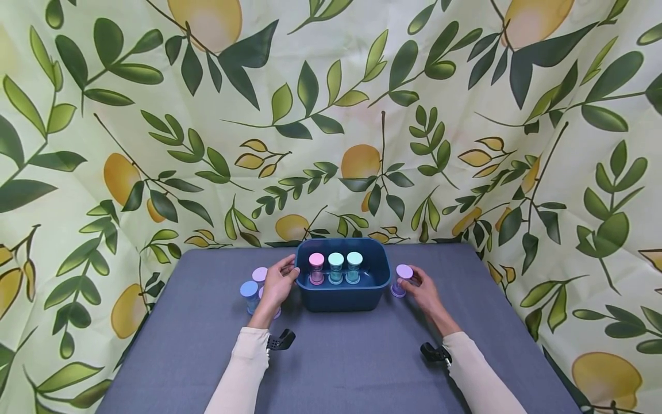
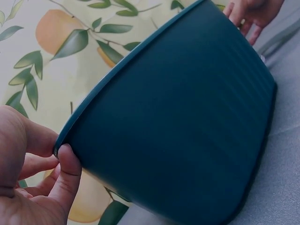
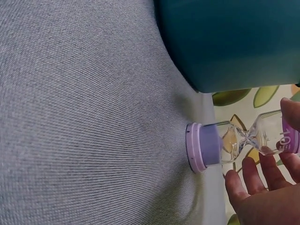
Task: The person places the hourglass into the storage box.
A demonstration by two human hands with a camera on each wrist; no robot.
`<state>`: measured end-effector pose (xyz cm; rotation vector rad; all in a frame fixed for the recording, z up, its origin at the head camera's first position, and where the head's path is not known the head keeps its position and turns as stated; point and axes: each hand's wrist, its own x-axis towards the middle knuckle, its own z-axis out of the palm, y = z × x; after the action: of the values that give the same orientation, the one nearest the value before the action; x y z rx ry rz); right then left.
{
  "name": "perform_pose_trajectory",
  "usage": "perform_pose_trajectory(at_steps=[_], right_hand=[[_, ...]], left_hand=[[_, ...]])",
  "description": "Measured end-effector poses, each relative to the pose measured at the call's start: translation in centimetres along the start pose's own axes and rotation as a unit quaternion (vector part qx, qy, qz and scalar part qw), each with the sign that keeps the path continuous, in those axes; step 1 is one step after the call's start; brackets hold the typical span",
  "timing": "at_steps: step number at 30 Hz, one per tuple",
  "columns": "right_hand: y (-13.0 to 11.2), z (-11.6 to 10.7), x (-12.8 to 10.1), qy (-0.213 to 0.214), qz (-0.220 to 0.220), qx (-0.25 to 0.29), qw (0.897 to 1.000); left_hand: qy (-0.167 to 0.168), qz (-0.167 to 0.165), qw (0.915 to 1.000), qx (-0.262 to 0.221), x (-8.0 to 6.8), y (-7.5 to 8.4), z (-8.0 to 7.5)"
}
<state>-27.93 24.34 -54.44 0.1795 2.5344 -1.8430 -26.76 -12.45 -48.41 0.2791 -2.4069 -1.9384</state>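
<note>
A person's left hand [image 1: 279, 286] pinches the rim at the left end of a dark teal-blue, rounded rectangular plastic bin [image 1: 338, 302], with the thumb outside and the fingers curled round the edge, as the right hand [image 1: 421, 290] holds a lilac-capped clear hourglass [image 1: 404, 272] just beside the bin's right end. The right thumb and fingertips close about the hourglass's upper part; the timer is upright, its base at the cloth, and purple sand lies in the lower bulb below a printed "10" on the upper glass.

Inside the bin, three capped timers stand upright in a row: a pink-capped hourglass [image 1: 316, 268] at left, a mint-green-capped hourglass [image 1: 335, 268] at centre and a second mint-green hourglass [image 1: 354, 268] at right, with bare floor to the right of them.

On the table to the left of the bin, a blue-capped hourglass [image 1: 249, 290] stands near a pale lilac hourglass [image 1: 260, 275], while another lilac hourglass [image 1: 261, 292] is partly hidden behind the left wrist.

The scene is set on a table covered in grey-blue cloth [image 1: 341, 356], before a cream fabric backdrop [image 1: 310, 144] printed with yellow fruit and green leaves. The person wears long off-white sleeves [image 1: 238, 368], and a black wrist-worn device [image 1: 281, 340] shows on the left arm, with a matching black device [image 1: 435, 352] on the right.
</note>
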Motion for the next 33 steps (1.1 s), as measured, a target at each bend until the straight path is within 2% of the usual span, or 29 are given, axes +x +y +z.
perform_pose_trajectory(at_steps=[14,24,33], right_hand=[[-0.9,-1.0,-0.2,0.007,-0.017,-0.012,1.0],[-3.3,-2.3,-0.8,0.022,-0.05,-0.024,0.998],[-5.7,-2.9,-1.4,0.026,-0.044,-0.035,0.998]], left_hand=[[-0.003,0.016,0.9998,-0.006,-0.1,-0.3,0.0],[-0.006,0.02,0.9998,-0.005,0.1,-0.2,-0.2],[-0.006,0.014,0.9999,-0.003,0.2,-0.2,-0.2]])
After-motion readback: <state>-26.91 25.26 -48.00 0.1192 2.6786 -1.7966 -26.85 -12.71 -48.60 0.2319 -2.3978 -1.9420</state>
